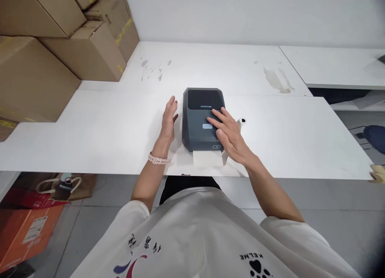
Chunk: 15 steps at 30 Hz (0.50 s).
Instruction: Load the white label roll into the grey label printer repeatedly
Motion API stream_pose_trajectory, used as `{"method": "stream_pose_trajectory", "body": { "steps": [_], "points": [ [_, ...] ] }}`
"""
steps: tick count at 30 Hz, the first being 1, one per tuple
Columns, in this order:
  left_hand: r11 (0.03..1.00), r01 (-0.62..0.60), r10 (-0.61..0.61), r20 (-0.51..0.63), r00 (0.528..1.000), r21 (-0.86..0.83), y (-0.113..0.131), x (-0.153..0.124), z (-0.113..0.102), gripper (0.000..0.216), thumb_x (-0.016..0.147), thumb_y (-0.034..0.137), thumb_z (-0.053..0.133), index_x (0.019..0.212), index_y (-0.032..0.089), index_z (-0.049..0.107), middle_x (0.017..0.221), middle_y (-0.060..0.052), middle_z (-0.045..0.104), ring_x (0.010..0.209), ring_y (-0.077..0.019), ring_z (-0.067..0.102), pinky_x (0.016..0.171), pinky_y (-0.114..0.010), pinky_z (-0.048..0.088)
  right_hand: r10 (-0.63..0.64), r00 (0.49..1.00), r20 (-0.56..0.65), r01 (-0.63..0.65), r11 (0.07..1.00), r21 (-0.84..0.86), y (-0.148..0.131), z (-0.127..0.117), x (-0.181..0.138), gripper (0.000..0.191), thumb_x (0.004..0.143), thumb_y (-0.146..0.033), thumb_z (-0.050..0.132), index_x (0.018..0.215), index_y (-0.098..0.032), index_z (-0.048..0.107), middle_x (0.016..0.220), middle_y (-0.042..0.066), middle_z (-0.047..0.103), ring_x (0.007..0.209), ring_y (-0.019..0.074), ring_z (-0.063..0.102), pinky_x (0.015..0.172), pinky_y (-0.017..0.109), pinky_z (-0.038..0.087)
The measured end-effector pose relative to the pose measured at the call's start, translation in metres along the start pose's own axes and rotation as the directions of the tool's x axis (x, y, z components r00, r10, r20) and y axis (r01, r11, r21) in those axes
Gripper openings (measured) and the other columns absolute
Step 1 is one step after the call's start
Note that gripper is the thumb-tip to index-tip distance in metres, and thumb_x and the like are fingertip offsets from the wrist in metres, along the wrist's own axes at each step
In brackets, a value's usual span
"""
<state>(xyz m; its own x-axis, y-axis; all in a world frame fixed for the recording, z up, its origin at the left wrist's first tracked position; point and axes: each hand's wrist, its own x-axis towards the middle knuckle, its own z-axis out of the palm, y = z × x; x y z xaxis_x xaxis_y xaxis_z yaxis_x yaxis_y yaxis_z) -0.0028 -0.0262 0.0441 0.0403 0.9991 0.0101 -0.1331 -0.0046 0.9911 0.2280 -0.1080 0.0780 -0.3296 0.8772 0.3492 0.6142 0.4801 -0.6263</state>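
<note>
A dark grey label printer (202,113) stands on the white table (105,137), near its front edge. A strip of white paper (208,158) sticks out of the printer's front slot. My right hand (230,136) lies flat on the printer's lid, fingers stretched out, holding nothing. My left hand (169,119) is open just left of the printer, palm toward its side, fingers straight and a little apart from the casing. A pale watch strap is on my left wrist. A small white roll (241,121) lies on the table to the printer's right.
Stacked cardboard boxes (45,53) fill the table's left rear corner. A second white table (333,65) adjoins at the right rear. Under the table at left sit an orange box (27,234) and a bag (60,185). The far tabletop has stains (276,79).
</note>
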Motion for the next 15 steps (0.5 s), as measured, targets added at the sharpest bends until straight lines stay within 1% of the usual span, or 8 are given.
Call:
{"method": "stream_pose_trajectory", "body": {
  "steps": [3,5,7,9,11,13,15],
  "points": [
    [0.991,-0.092,0.083,0.1,0.992,0.093,0.011,-0.027,0.013,0.076,0.089,0.059,0.065,0.156,0.039,0.036,0.171,0.003,0.029,0.163,-0.03,0.014,0.131,-0.047,0.02,0.0,0.999,-0.034,-0.002,0.998,-0.059,0.005,0.013,-0.009,0.05,0.109,-0.045,0.024,0.155,-0.039,0.042,0.168,-0.003,0.036,0.162,0.0235,0.017,0.13,0.059,0.019],
    [0.987,-0.11,0.096,0.119,0.988,0.12,0.011,-0.046,0.025,0.086,0.085,0.056,0.071,0.159,0.04,0.03,0.171,0.003,0.028,0.163,-0.0312,0.012,0.132,-0.046,0.02,-0.018,0.999,-0.037,0.016,0.997,-0.069,0.009,0.015,-0.009,0.051,0.109,-0.044,0.024,0.158,-0.038,0.038,0.169,-0.002,0.035,0.162,0.0232,0.017,0.13,0.058,0.019],
    [0.988,-0.097,0.088,0.079,0.993,0.119,0.006,-0.06,0.035,0.096,0.083,0.056,0.074,0.162,0.039,0.022,0.172,0.0,0.026,0.162,-0.032,0.016,0.131,-0.045,0.023,-0.041,0.998,-0.039,0.038,0.997,-0.065,0.011,0.015,-0.007,0.053,0.109,-0.046,0.023,0.159,-0.035,0.037,0.17,-0.001,0.033,0.162,0.023,0.016,0.131,0.055,0.02],
    [0.99,-0.095,0.092,0.029,0.995,0.108,0.0,-0.065,0.043,0.101,0.083,0.059,0.073,0.163,0.036,0.016,0.172,-0.002,0.025,0.161,-0.0324,0.021,0.13,-0.044,0.026,-0.051,0.997,-0.054,0.048,0.997,-0.058,0.013,0.016,-0.007,0.056,0.108,-0.049,0.021,0.159,-0.033,0.038,0.17,0.0,0.032,0.162,0.0228,0.015,0.132,0.053,0.019],
    [0.987,-0.118,0.117,0.012,0.993,0.105,-0.003,-0.064,0.046,0.102,0.082,0.062,0.072,0.163,0.034,0.017,0.171,-0.003,0.027,0.16,-0.0325,0.022,0.129,-0.042,0.027,-0.044,0.996,-0.082,0.04,0.998,-0.049,0.014,0.018,-0.007,0.058,0.107,-0.053,0.019,0.157,-0.033,0.041,0.169,0.0,0.033,0.162,0.0233,0.015,0.132,0.054,0.018],
    [0.984,-0.137,0.136,0.018,0.991,0.115,-0.005,-0.066,0.046,0.1,0.082,0.063,0.072,0.162,0.033,0.02,0.17,-0.003,0.029,0.16,-0.0314,0.023,0.128,-0.04,0.027,-0.039,0.993,-0.111,0.036,0.999,-0.029,0.013,0.022,-0.007,0.061,0.106,-0.057,0.018,0.155,-0.032,0.044,0.168,0.001,0.036,0.162,0.0244,0.016,0.132,0.055,0.016],
    [0.981,-0.13,0.134,-0.019,0.991,0.147,-0.006,-0.077,0.045,0.094,0.084,0.062,0.07,0.16,0.033,0.023,0.169,-0.003,0.031,0.158,-0.0288,0.025,0.126,-0.039,0.029,-0.051,0.989,-0.135,0.052,0.999,0.001,0.012,0.025,-0.008,0.062,0.105,-0.059,0.02,0.152,-0.029,0.047,0.165,0.005,0.04,0.161,0.0249,0.019,0.132,0.055,0.017]
  ]
}}
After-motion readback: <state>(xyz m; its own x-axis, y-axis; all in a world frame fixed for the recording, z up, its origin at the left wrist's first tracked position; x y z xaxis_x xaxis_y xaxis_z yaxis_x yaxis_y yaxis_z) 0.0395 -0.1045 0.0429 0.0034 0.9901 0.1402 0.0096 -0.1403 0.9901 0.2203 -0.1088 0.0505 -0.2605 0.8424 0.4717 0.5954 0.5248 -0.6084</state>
